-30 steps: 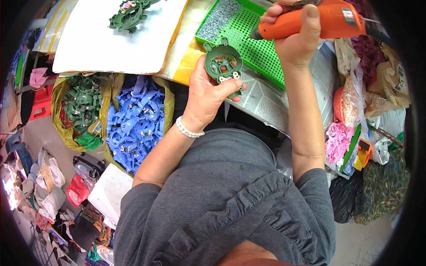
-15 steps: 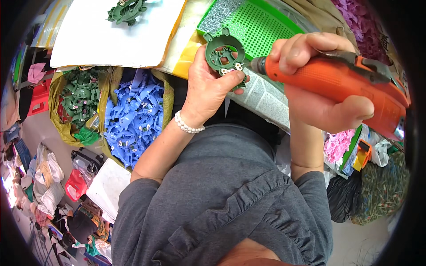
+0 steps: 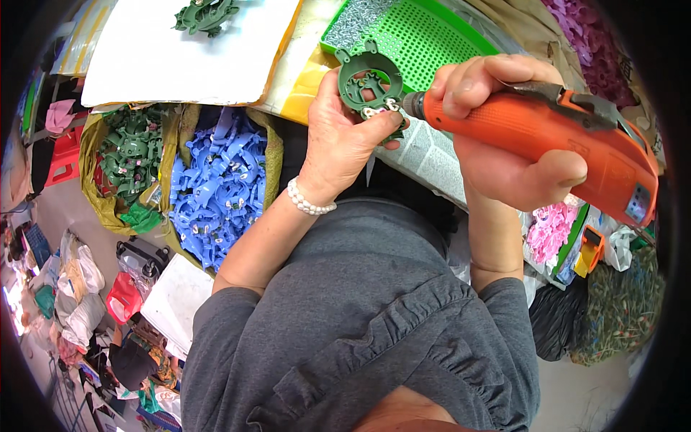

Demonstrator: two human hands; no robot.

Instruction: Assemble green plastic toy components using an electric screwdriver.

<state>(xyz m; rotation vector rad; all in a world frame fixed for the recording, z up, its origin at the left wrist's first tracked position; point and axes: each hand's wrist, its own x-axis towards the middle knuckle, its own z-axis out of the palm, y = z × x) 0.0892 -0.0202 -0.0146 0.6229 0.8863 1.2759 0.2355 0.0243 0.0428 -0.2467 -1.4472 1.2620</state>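
Observation:
Between its thumb and fingers, my left hand (image 3: 342, 133) grips a dark green plastic ring-shaped part (image 3: 348, 85). Small white pieces sit on the part's lower side, by my thumb. An orange electric screwdriver (image 3: 518, 126) lies in the grip of my right hand (image 3: 497, 108), fingers wrapped over its front and thumb stretched along the near side. Its tip points left at the green part's lower right edge, close against it; whether they touch, I cannot tell. Behind them stands a bright green perforated tray (image 3: 439, 45) with many small screws (image 3: 363, 25) heaped at its left.
On a white board (image 3: 187, 68) at the back left lies another green part (image 3: 206, 16). Open sacks hold green parts (image 3: 129, 155) and blue parts (image 3: 219, 191) to my left. Pink parts (image 3: 551, 230) and a black bag (image 3: 560, 320) are at my right.
The screwdriver has shifted slightly left, and its tip is closer to the green part. My left hand and the part have moved a little to the right.

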